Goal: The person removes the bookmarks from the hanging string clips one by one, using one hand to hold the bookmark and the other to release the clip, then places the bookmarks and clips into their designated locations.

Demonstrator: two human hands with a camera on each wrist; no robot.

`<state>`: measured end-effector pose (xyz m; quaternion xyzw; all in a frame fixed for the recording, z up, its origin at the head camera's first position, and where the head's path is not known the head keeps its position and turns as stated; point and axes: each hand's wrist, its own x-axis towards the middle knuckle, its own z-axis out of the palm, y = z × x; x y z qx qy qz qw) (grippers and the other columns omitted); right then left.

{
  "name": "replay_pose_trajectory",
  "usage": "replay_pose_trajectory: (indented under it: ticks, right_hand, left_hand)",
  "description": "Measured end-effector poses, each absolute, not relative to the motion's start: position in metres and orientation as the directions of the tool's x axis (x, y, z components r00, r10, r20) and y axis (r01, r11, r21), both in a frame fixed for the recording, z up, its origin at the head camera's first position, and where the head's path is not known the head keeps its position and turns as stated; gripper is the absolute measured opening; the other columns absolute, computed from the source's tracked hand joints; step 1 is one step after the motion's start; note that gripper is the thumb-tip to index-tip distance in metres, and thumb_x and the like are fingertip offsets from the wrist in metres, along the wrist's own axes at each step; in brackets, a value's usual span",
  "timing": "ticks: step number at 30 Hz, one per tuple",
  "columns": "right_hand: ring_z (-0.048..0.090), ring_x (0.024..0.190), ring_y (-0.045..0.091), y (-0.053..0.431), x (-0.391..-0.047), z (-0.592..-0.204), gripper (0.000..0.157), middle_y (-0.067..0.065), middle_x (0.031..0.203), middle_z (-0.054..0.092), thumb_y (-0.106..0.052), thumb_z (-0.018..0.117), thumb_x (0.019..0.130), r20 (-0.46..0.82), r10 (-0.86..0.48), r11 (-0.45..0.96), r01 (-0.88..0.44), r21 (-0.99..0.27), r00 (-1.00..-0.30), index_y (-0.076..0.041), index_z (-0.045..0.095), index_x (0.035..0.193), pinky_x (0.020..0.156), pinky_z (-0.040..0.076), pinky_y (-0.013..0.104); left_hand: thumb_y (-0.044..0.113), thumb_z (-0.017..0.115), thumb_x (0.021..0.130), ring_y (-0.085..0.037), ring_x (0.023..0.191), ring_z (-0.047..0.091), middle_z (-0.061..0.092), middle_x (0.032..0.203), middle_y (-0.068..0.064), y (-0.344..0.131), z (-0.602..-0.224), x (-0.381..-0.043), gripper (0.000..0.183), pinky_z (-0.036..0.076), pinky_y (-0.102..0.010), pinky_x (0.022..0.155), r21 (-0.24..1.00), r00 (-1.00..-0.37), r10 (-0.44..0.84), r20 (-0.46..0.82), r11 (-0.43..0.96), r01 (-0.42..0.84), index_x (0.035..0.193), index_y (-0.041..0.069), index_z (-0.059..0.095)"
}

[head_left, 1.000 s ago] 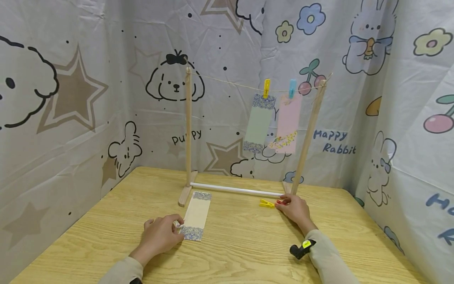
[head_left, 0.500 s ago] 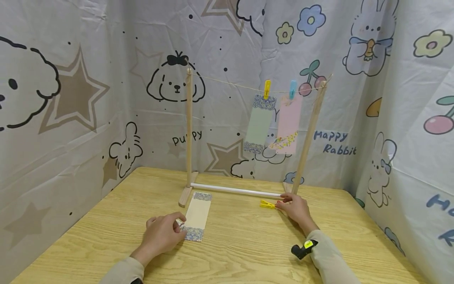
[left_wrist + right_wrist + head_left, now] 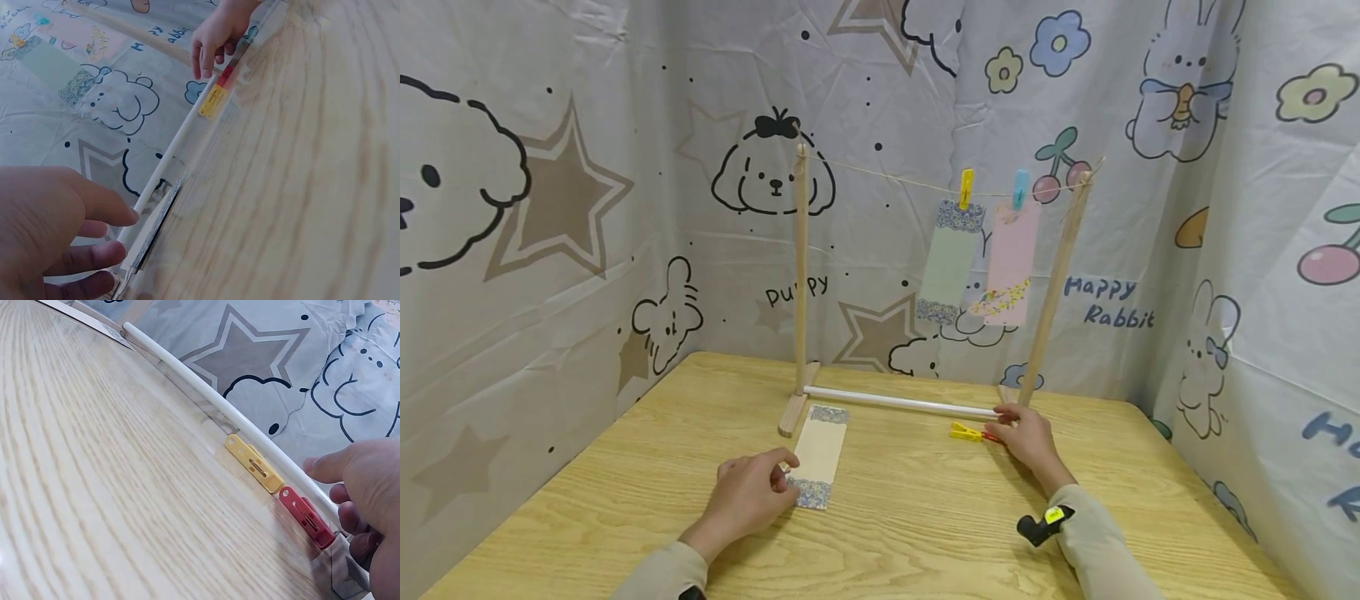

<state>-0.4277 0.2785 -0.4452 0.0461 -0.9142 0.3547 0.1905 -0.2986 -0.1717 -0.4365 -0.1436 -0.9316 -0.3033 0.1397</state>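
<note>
A cream card with blue floral ends (image 3: 820, 450) lies on the table. My left hand (image 3: 752, 492) is at its lower left edge, thumb and fingers apart; the left wrist view shows the card edge-on beyond the fingertips, nothing between them. My right hand (image 3: 1028, 440) is held loosely over a red clothespin (image 3: 307, 519), fingers relaxed and holding nothing. A yellow clothespin (image 3: 253, 464) lies end to end with the red one, beside the white rod (image 3: 902, 402) of a wooden stand.
Wooden posts (image 3: 801, 275) carry a string (image 3: 880, 172). From it hang a green card (image 3: 951, 262) under a yellow clothespin (image 3: 966, 190) and a pink card (image 3: 1011, 250) under a blue clothespin (image 3: 1020, 190). A printed curtain (image 3: 587, 333) surrounds the wooden table (image 3: 895, 525).
My left hand has shifted slightly right, overlapping the card's edge more. The right hand has drawn slightly right, and more of the red clothespin shows. The cards and yellow clothespin stay put.
</note>
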Motion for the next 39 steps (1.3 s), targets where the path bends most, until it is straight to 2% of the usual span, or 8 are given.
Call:
replay_pose_trajectory:
  ticks: [7,17,21,28,32,35,39]
  right_hand:
    - [0.063,0.11,0.039,0.279,-0.428,-0.441,0.043,0.012,0.104,0.072,-0.019,0.08,0.09,0.373,0.057,0.746,-0.209,-0.633,-0.926,0.001,0.07,0.126,0.098,0.046,0.057]
    - [0.062,0.109,0.036,0.276,-0.424,-0.433,0.044,0.012,0.108,0.072,-0.022,0.079,0.092,0.341,0.075,0.722,-0.185,-0.667,-0.937,-0.001,0.069,0.129,0.093,0.048,0.051]
    - [0.061,0.108,0.034,0.273,-0.421,-0.429,0.043,0.012,0.11,0.071,-0.022,0.079,0.093,0.326,0.08,0.696,-0.181,-0.695,-0.942,-0.002,0.069,0.13,0.089,0.049,0.044]
    - [0.058,0.101,0.03,0.265,-0.418,-0.422,0.043,0.012,0.107,0.07,-0.021,0.08,0.093,0.32,0.048,0.643,-0.217,-0.735,-0.946,-0.002,0.069,0.129,0.074,0.048,0.03]
    - [0.06,0.102,0.03,0.264,-0.418,-0.42,0.044,0.013,0.11,0.07,-0.023,0.079,0.094,0.305,0.046,0.648,-0.204,-0.734,-0.951,-0.003,0.068,0.131,0.074,0.049,0.029]
    - [0.062,0.102,0.03,0.264,-0.418,-0.419,0.045,0.014,0.112,0.07,-0.025,0.079,0.094,0.291,0.052,0.647,-0.19,-0.739,-0.955,-0.004,0.067,0.132,0.074,0.051,0.029]
    - [0.062,0.102,0.029,0.264,-0.418,-0.418,0.046,0.013,0.113,0.07,-0.026,0.078,0.094,0.28,0.048,0.642,-0.185,-0.744,-0.959,-0.004,0.067,0.133,0.073,0.051,0.03]
  left_hand:
    - [0.016,0.083,0.084,-0.007,0.064,0.049,0.052,0.067,0.018,-0.171,-0.436,-0.299,0.028,0.033,-0.064,0.096,0.529,-0.914,0.183,0.363,0.767,0.363,0.11,0.016,0.074]
    - [0.015,0.083,0.084,-0.006,0.067,0.052,0.054,0.069,0.018,-0.171,-0.434,-0.3,0.026,0.033,-0.063,0.093,0.578,-0.91,0.172,0.377,0.724,0.377,0.108,0.014,0.074]
    - [0.016,0.084,0.084,-0.007,0.068,0.053,0.056,0.07,0.018,-0.169,-0.431,-0.302,0.027,0.034,-0.064,0.093,0.599,-0.913,0.165,0.372,0.709,0.372,0.109,0.013,0.074]
    - [0.016,0.082,0.088,-0.01,0.068,0.055,0.059,0.071,0.013,-0.166,-0.424,-0.307,0.026,0.034,-0.064,0.092,0.668,-0.923,0.152,0.354,0.649,0.363,0.112,0.011,0.073]
    - [0.013,0.081,0.089,-0.012,0.069,0.057,0.06,0.075,0.008,-0.164,-0.421,-0.312,0.026,0.045,-0.05,0.081,0.732,-0.928,0.15,0.34,0.578,0.361,0.113,0.009,0.072]
    - [0.012,0.081,0.09,-0.016,0.074,0.058,0.062,0.08,0.003,-0.163,-0.419,-0.314,0.026,0.049,-0.038,0.069,0.794,-0.934,0.141,0.328,0.494,0.354,0.114,0.008,0.072]
    - [0.013,0.081,0.09,-0.019,0.084,0.062,0.066,0.087,0.0,-0.161,-0.417,-0.316,0.026,0.05,-0.035,0.074,0.86,-0.944,0.126,0.306,0.388,0.331,0.114,0.009,0.072]
